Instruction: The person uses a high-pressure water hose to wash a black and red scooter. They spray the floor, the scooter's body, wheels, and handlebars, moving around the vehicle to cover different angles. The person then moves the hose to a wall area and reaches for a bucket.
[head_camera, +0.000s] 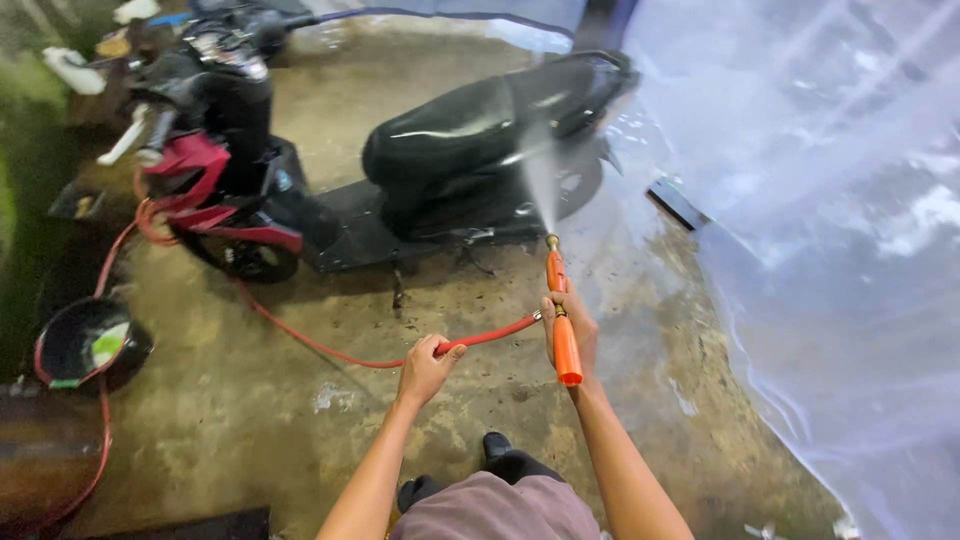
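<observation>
Your right hand is wrapped tight round the orange spray gun at mid-length, nozzle pointing away from you at the scooter. Your left hand is closed on the red hose just behind the gun — the hose runs left across the wet concrete floor, past the scooter's front wheel, and loops down by the black basin.

A fan of water leaves the nozzle and hits the scooter near the rear of its black seat. The scooter stands side-on, red front panels to the left, tail to the right. A clear plastic sheet hangs along the right side, wet.

Handling, as a judgement: the gun is rigid, light, likely slick when wet, and it will kick back under pressure, so a full-fist grip on the barrel suits it. The hose is flexible, heavier with water in it, and it drags; holding it close to the gun keeps slack off the nozzle. The floor looks slippery — mind your footing.
</observation>
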